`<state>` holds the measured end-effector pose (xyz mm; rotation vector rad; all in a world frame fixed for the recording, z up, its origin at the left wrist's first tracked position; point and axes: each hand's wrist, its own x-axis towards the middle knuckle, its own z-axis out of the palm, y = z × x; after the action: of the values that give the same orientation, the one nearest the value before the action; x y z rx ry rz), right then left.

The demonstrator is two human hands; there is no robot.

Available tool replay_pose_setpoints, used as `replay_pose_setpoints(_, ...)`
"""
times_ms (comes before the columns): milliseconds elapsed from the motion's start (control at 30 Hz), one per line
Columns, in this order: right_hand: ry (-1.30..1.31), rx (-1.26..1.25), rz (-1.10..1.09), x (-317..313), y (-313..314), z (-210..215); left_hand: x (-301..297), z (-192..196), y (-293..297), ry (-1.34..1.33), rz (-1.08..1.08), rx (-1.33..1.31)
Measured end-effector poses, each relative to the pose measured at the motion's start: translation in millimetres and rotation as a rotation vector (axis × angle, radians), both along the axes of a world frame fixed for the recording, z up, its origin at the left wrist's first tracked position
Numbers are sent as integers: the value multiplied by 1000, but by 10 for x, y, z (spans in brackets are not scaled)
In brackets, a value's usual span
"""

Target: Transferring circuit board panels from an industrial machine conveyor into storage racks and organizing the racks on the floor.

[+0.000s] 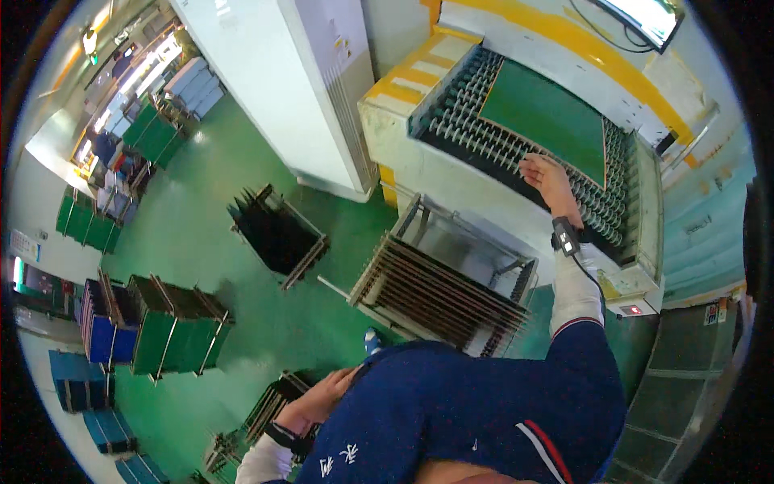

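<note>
A flat green panel (548, 109) with a thin copper-coloured border lies on the rows of small metal rollers (476, 129) of a conveyor machine. My right hand (548, 181) reaches over the rollers beside the panel's near edge, its fingers apart and loosely bent, with nothing seen in them. Whether the fingertips touch the rollers I cannot tell. Low in the picture, my left hand (322, 398) lies against the side of my dark blue shirt, fingers stretched out and their tips partly hidden. A slotted rack (435, 294) holding several upright thin panels stands between me and the machine.
Left of that rack, a smaller rack (278, 234) of dark panels stands on the green floor (298, 331). Racks of green panels (173, 331) line the left side. A tall white cabinet (266, 81) adjoins the machine. A screen (645, 18) hangs at the upper right.
</note>
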<state>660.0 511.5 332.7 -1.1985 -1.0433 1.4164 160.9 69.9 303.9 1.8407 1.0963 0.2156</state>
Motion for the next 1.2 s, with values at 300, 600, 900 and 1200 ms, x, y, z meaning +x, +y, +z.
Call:
replay_pose_setpoints(300,-507,-24,642,-965,-1489,-426,-82,-47,47,-1,-63,59)
replay_pose_setpoints(600,-854,-47,448,-931,-1938,-985,-308,-230,10,-42,-129,89)
replay_pose_setpoints(900,-1015,226,376,-1092,-2006,-903,-474,23,-65,-114,-104,40)
replay_pose_setpoints(1200,-1240,496,277,-1151,-2037,-679,-590,-306,-228,-41,-160,135)
